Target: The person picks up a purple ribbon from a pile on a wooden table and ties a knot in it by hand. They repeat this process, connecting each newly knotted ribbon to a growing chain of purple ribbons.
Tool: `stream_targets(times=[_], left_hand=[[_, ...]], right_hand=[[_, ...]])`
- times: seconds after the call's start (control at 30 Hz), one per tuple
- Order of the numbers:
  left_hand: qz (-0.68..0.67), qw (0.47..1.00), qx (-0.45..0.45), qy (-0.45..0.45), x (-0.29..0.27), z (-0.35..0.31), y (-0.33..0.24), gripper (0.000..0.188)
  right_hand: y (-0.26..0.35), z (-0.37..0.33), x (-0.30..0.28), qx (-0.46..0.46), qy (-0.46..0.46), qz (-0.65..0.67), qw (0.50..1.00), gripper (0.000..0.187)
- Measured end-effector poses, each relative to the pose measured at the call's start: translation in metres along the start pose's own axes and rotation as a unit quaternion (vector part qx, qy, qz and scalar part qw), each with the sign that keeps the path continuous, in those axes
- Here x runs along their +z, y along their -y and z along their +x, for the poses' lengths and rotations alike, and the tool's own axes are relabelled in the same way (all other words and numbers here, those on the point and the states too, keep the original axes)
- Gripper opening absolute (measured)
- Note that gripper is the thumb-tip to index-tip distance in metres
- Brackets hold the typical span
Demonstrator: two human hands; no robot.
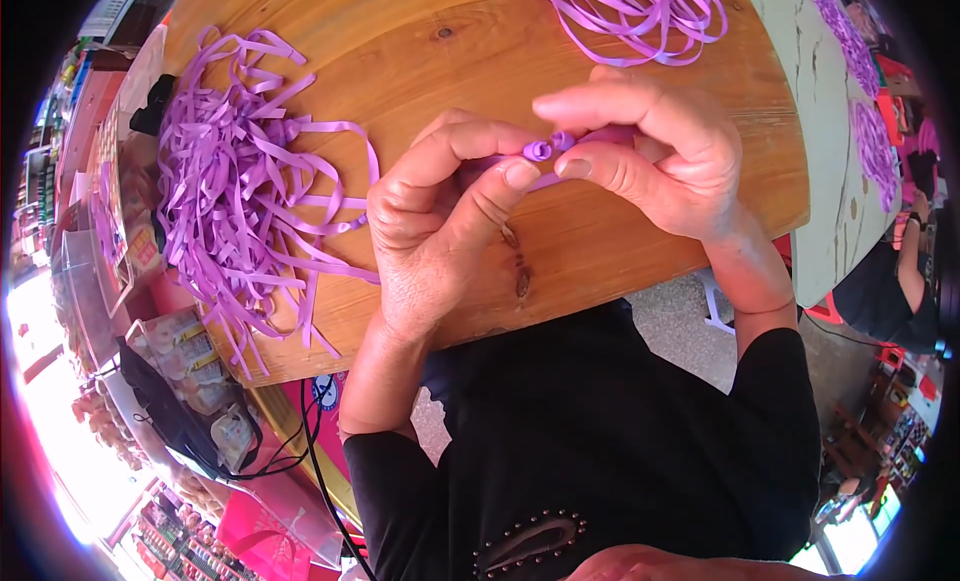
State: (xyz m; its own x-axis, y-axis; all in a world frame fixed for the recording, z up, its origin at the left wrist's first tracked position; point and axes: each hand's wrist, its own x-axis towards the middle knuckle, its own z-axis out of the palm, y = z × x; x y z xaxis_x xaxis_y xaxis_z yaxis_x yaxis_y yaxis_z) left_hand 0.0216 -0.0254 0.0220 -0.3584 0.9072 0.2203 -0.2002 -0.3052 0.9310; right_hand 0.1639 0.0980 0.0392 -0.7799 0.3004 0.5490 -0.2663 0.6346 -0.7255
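Both my hands meet over the middle of the wooden table, working on a purple ribbon (540, 151) that has a small curled knot between the fingertips. My left hand (440, 196) pinches the ribbon just left of the knot, thumb against forefinger. On the other side my right hand (665, 151) has its thumb at the knot and its forefinger lifted away, with a ribbon length running back into the palm. A large tangled heap of purple ribbons (240, 181) lies left of my left hand. Beyond my right hand rests a looped bundle of purple ribbon (640, 21).
The wooden table (400, 71) has a curved right edge beside a pale marbled table (800, 111). More purple ribbon bundles (870, 151) lie there, near another person's arm (912, 261). Clear boxes and packets (185, 351) crowd the left side. Black cables (310, 461) hang below.
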Motion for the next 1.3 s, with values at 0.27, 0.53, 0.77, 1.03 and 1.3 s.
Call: stream_targets(times=[0.27, 0.53, 0.77, 1.03, 1.3], left_hand=[[0.056, 0.998, 0.008, -0.017, -0.001, 0.002, 0.007, 0.013], [0.058, 0.997, 0.018, -0.045, -0.001, 0.002, 0.013, 0.015], [0.078, 0.995, 0.054, -0.027, -0.003, 0.003, 0.012, 0.015], [0.111, 0.993, 0.012, -0.03, -0.001, -0.001, 0.008, 0.013], [0.144, 0.989, 0.021, -0.032, -0.001, -0.004, 0.007, 0.013]], right_hand=[[-0.011, -0.006, -0.004, 0.037, -0.027, 0.091, 0.995, 0.027], [-0.006, -0.007, 0.0, 0.075, -0.052, 0.059, 0.994, 0.022], [-0.01, -0.002, -0.003, 0.002, -0.013, -0.013, 1.0, 0.021], [-0.012, -0.004, -0.001, -0.008, -0.021, -0.021, 1.0, 0.02], [-0.01, -0.004, 0.0, -0.017, -0.017, -0.053, 0.998, 0.021]])
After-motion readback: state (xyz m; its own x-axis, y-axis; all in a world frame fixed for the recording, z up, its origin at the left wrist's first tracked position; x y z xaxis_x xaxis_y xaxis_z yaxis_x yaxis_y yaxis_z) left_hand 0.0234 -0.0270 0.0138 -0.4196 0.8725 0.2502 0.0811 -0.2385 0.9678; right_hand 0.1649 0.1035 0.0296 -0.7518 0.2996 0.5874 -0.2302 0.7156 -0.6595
